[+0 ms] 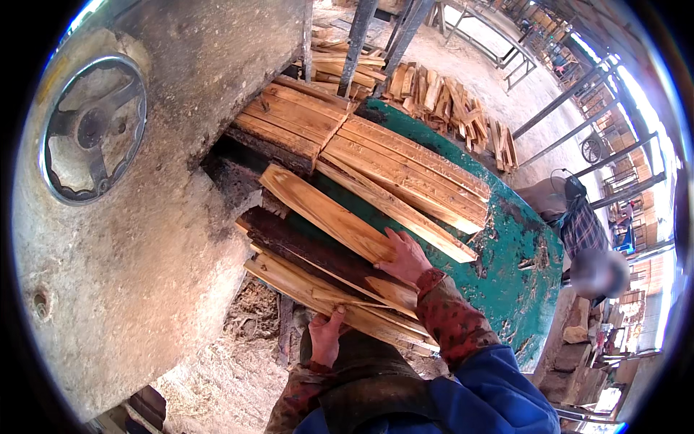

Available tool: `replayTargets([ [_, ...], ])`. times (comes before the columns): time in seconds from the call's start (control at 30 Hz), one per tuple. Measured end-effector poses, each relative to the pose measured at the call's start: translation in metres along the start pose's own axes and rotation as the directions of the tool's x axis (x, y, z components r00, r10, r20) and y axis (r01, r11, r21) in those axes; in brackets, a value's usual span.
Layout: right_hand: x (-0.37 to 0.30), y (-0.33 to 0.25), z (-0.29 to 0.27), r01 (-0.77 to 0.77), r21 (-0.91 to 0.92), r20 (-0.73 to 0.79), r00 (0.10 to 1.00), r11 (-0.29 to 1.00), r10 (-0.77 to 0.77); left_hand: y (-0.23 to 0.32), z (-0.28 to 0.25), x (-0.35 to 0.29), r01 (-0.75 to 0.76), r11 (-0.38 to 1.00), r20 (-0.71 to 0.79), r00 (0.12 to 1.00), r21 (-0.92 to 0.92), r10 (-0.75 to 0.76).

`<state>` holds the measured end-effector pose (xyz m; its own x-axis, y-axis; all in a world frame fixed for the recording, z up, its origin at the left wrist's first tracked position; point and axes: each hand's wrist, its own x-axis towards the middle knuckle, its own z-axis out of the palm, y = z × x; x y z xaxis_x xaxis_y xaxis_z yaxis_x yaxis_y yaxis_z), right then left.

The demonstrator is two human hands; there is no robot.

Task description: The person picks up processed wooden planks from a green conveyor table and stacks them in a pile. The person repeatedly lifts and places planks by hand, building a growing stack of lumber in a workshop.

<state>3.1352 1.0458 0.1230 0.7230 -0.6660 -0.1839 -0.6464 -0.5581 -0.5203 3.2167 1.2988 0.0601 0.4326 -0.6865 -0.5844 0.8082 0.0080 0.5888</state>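
Note:
My right hand (406, 259) is closed round the near end of a reddish-brown wooden board (325, 213), which points away to the far left over the green table. Below it lie several loose boards side by side, one dark with bark (296, 244). My left hand (327, 336) grips the near edge of a pale board (303, 291) in this bunch, thumb on top and fingers hidden underneath. Beyond my right hand, sawn planks (416, 173) lie in a row, one narrow plank slightly askew from the rest.
The green metal table (517, 253) is strewn with sawdust. A large dusty machine body (195, 145) with a handwheel (92, 130) stands at left. Stacked wood pieces (441, 98) lie beyond the table. Another person (585, 217) bends down at its right end, near more wood pieces (576, 322).

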Motion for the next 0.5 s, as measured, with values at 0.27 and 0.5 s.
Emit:
replayTargets([
  [0.27, -0.012, -0.006, -0.018, 0.192, -0.202, -0.052, 0.977, 0.960, -0.206, 0.005, 0.006, -0.004, -0.014, 1.000, -0.049, 0.999, 0.020, 0.015],
  [0.5, -0.066, -0.008, 0.008, 0.316, -0.213, -0.057, 0.941, 0.924, -0.335, 0.008, 0.013, -0.007, -0.043, 0.999, -0.051, 0.998, 0.007, 0.043],
])
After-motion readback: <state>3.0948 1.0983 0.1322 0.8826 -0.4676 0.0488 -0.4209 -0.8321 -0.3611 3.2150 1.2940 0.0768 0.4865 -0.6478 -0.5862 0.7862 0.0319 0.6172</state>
